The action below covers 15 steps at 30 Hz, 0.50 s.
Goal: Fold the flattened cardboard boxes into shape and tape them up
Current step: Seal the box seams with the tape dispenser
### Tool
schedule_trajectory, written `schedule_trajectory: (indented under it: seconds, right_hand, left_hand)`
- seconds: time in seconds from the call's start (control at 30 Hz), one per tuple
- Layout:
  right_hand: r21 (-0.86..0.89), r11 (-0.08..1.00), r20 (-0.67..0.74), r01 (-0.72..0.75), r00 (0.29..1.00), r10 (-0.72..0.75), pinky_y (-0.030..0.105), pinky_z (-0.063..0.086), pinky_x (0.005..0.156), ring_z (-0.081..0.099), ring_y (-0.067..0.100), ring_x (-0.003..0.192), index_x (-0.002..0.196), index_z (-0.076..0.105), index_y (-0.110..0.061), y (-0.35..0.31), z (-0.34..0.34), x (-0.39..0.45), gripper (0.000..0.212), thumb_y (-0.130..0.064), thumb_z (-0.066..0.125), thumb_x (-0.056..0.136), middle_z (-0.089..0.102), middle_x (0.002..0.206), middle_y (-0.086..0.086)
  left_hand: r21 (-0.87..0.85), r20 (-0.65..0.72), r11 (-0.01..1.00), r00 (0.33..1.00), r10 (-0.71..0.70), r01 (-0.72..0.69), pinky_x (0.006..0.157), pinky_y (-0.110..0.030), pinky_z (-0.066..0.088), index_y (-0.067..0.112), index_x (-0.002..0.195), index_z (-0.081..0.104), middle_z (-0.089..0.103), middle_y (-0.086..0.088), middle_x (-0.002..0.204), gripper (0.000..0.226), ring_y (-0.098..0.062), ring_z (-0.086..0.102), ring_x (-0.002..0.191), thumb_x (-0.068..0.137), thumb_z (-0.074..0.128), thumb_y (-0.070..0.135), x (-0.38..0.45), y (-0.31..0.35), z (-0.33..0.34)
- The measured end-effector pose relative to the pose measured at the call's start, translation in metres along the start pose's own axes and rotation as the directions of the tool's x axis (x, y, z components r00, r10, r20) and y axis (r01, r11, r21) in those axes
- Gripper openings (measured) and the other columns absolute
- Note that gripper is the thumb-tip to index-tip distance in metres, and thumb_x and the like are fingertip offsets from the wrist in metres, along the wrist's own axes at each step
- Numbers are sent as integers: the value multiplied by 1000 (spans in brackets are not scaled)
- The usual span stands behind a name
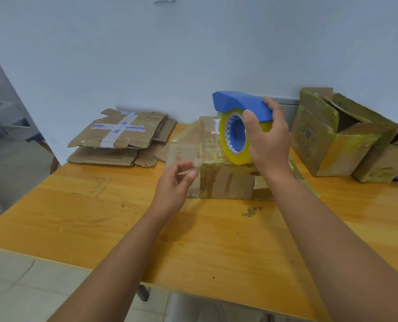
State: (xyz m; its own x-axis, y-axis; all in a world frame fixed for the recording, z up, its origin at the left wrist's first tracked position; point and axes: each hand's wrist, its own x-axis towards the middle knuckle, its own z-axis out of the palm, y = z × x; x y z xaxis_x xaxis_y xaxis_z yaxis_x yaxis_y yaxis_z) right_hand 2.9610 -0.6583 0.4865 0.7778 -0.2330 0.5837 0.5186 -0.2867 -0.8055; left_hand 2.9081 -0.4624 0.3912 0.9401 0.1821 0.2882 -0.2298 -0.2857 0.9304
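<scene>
A folded cardboard box (226,182) stands in the middle of the orange table (100,217). Above its top, my right hand (267,140) grips a blue tape dispenser (240,105) loaded with a yellowish roll of clear tape (234,145). A strip of clear tape (184,152) runs from the roll leftward and down over the box's left side. My left hand (174,184) pinches the free end of that strip beside the box's left front corner.
A pile of flattened cardboard boxes (121,138) lies at the back left of the table. Two folded boxes (333,140) with open flaps stand at the back right against the wall. A chair shows beyond the table's left edge.
</scene>
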Motion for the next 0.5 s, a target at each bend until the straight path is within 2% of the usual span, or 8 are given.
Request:
schedule_trajectory:
  seconds: [0.1, 0.23, 0.37, 0.5]
  right_hand:
    - [3, 1000, -3, 4, 1000, -4, 7, 46, 71, 53, -19, 89, 139, 51, -24, -1, 0, 0, 58, -51, 58, 88, 51, 105, -29]
    - [10, 1000, 2, 14, 1000, -14, 7, 46, 70, 53, -19, 89, 139, 50, -23, 0, -1, -2, 56, -49, 58, 90, 50, 105, -29]
    - [4, 1000, 5, 18, 1000, -18, 11, 49, 70, 55, -16, 87, 139, 51, -22, 0, -1, -3, 56, -49, 58, 90, 52, 104, -27]
    - [1, 1000, 6, 16, 1000, -16, 15, 50, 71, 55, -13, 86, 138, 51, -24, -2, -1, -3, 55, -49, 58, 89, 53, 103, -27]
  left_hand:
    - [10, -9, 1000, 1000, -9, 9, 93, -46, 55, 28, 103, 64, 70, 5, 106, 10, -12, 67, 101, 98, 62, 19, -3, 2, 7]
    - [-15, -66, 998, 996, -62, 61, 91, -49, 55, 20, 91, 64, 70, 3, 92, 12, -18, 69, 94, 100, 57, 18, -3, 6, 14]
    - [-38, -101, 994, 989, -107, 103, 90, -47, 56, 18, 92, 66, 70, 7, 86, 13, -15, 69, 89, 101, 56, 22, -3, 10, 19]
    - [-82, -163, 987, 975, -150, 138, 89, -47, 57, 19, 104, 63, 72, -3, 91, 10, -16, 70, 88, 100, 58, 27, -1, 15, 26]
